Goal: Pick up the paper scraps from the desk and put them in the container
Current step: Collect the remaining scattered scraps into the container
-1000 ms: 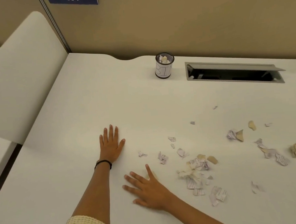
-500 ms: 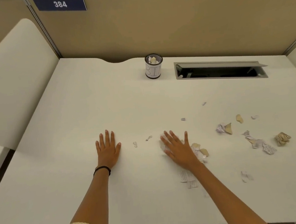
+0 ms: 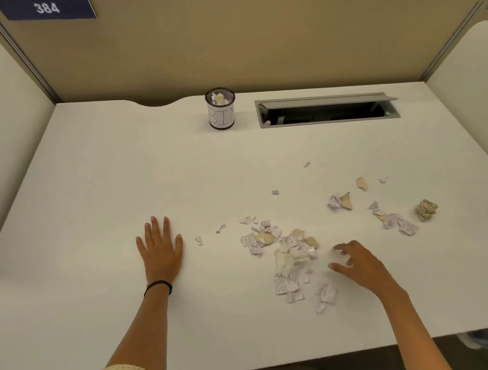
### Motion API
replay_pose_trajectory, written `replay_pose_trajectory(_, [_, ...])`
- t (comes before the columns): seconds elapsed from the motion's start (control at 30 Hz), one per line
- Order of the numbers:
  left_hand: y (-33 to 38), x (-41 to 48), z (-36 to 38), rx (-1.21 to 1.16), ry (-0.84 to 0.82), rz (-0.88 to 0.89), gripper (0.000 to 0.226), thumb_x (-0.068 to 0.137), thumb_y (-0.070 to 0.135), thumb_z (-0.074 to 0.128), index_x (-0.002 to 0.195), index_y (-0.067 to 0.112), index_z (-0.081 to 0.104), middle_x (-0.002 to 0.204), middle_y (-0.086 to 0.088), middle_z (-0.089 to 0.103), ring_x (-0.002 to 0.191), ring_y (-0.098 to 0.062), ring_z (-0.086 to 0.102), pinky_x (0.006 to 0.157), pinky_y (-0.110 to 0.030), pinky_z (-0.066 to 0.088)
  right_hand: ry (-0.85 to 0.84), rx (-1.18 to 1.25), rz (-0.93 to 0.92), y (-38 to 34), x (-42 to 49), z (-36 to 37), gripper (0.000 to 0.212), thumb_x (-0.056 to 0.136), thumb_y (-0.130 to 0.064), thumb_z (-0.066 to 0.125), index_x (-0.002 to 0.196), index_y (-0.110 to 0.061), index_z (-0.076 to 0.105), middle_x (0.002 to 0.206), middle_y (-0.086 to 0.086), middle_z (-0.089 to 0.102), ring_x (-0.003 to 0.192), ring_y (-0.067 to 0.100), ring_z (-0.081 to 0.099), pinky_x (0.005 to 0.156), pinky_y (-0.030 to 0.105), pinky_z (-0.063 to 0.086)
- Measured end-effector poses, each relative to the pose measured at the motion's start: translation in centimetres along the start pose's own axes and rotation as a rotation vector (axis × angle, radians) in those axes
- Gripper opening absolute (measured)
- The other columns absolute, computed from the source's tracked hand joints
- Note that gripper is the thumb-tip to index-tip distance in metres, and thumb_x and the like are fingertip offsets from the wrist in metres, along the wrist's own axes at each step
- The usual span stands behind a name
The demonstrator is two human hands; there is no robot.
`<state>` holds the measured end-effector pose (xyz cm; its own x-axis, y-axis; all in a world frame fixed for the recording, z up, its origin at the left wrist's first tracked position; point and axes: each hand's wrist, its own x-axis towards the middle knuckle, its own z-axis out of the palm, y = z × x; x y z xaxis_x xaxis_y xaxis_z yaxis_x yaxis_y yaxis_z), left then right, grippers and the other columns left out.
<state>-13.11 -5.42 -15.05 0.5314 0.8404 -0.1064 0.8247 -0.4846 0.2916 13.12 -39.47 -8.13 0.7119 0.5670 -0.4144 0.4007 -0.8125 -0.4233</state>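
The right hand (image 3: 357, 263) has moved off the scraps (image 3: 284, 249) to their right, fingers loose, apart, holding nothing. The left hand (image 3: 161, 252) stays flat, left. Scraps now sit bunched near centre, none lifted; the bin (image 3: 221, 115) waits far behind.

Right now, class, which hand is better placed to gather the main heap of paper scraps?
Probably the right hand: it is beside the heap, fingers toward it. The left hand lies flat, farther away.
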Motion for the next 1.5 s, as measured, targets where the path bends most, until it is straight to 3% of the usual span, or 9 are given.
replay_pose_trajectory(0.17, [-0.1, 0.5, 0.3, 0.005, 0.002, 0.0, 0.07, 0.088, 0.047, 0.01, 0.149, 0.013, 0.019, 0.157, -0.015, 0.014, 0.145, -0.032, 0.011, 0.114, -0.053, 0.005, -0.331, -0.156, 0.049, -0.7, -2.3, 0.8, 0.098, 0.074, -0.047, 0.073, 0.148, -0.028, 0.011, 0.132, 0.009, 0.036, 0.114, 0.022, 0.051, 0.09, 0.032, 0.048])
replay_pose_trajectory(0.27, [0.1, 0.4, 0.1, -0.004, 0.001, -0.013, 0.07, 0.088, 0.046, 0.01, 0.149, 0.013, 0.017, 0.158, -0.015, 0.011, 0.145, -0.031, 0.008, 0.115, -0.052, 0.003, -0.384, -0.234, 0.026, -2.6, -3.4, 2.7, 0.113, 0.073, -0.041, 0.076, 0.149, -0.026, -0.008, 0.137, 0.013, 0.025, 0.109, 0.026, 0.057, 0.088, 0.031, 0.048])
replay_pose_trajectory(0.63, [1.2, -0.4, -0.7, -0.025, 0.038, -0.005, 0.079, 0.083, 0.05, 0.002, 0.148, 0.011, 0.02, 0.157, -0.016, 0.014, 0.145, -0.032, 0.011, 0.116, -0.052, 0.006, 0.037, 0.341, -0.109, -9.7, 0.3, 6.2, 0.043, 0.084, -0.001, 0.062, 0.124, -0.01, 0.052, 0.108, 0.004, 0.045, 0.085, 0.012, 0.055, 0.075, 0.017, 0.042])
replay_pose_trajectory(0.77, [1.1, -0.4, -0.6, -0.03, 0.037, -0.004, 0.078, 0.083, 0.05, 0.003, 0.148, 0.011, 0.022, 0.156, -0.016, 0.016, 0.145, -0.032, 0.012, 0.117, -0.052, 0.007, 0.169, 0.48, -0.195, -11.1, 3.1, 5.2, 0.04, 0.08, 0.014, 0.058, 0.118, 0.0, 0.056, 0.107, 0.019, 0.054, 0.091, 0.024, 0.058, 0.071, 0.004, 0.046])
replay_pose_trajectory(0.83, [1.1, -0.3, -0.6, -0.022, 0.039, -0.003, 0.076, 0.085, 0.049, 0.006, 0.147, 0.009, 0.025, 0.155, -0.017, 0.019, 0.144, -0.034, 0.016, 0.116, -0.053, 0.01, 0.191, 0.5, -0.254, -11.3, 4.0, 4.3, 0.045, 0.08, 0.012, 0.061, 0.122, -0.001, 0.054, 0.113, 0.017, 0.053, 0.092, 0.021, 0.06, 0.074, 0.009, 0.049])
replay_pose_trajectory(0.9, [1.1, -0.2, -0.7, -0.022, 0.039, -0.005, 0.074, 0.086, 0.047, 0.009, 0.146, 0.008, 0.029, 0.154, -0.019, 0.023, 0.142, -0.036, 0.02, 0.115, -0.055, 0.013, 0.197, 0.426, -0.306, -11.3, 4.7, 3.6, 0.047, 0.083, 0.003, 0.063, 0.127, -0.009, 0.052, 0.121, 0.01, 0.05, 0.102, 0.019, 0.059, 0.082, 0.022, 0.051])
replay_pose_trajectory(1.07, [1.0, 0.1, -0.6, -0.025, 0.026, -0.016, 0.072, 0.087, 0.047, 0.01, 0.146, 0.011, 0.028, 0.155, -0.016, 0.022, 0.143, -0.035, 0.019, 0.116, -0.053, 0.011, 0.047, 0.026, -0.36, -11.7, 6.3, 2.6, 0.053, 0.088, -0.023, 0.062, 0.137, -0.023, 0.042, 0.135, 0.0, 0.042, 0.122, 0.017, 0.043, 0.087, 0.028, 0.045])
replay_pose_trajectory(1.23, [0.8, 0.7, -0.6, -0.009, 0.015, -0.005, 0.074, 0.086, 0.049, 0.006, 0.148, 0.014, 0.022, 0.157, -0.012, 0.015, 0.145, -0.03, 0.012, 0.118, -0.049, 0.006, -0.112, -0.213, -0.347, -13.1, 7.0, 3.4, 0.053, 0.09, -0.018, 0.056, 0.139, -0.026, 0.039, 0.135, 0.005, 0.041, 0.121, 0.02, 0.045, 0.088, 0.032, 0.046])
replay_pose_trajectory(1.5, [0.7, 1.6, -0.7, -0.042, 0.001, 0.038, 0.075, 0.084, 0.051, 0.001, 0.15, 0.018, 0.01, 0.159, -0.006, 0.002, 0.146, -0.021, 0.001, 0.119, -0.043, -0.002, -0.078, -0.324, -0.463, -14.7, 8.0, 5.5, 0.04, 0.091, -0.006, 0.047, 0.129, -0.017, 0.051, 0.127, 0.007, 0.047, 0.112, 0.023, 0.052, 0.075, 0.026, 0.042])
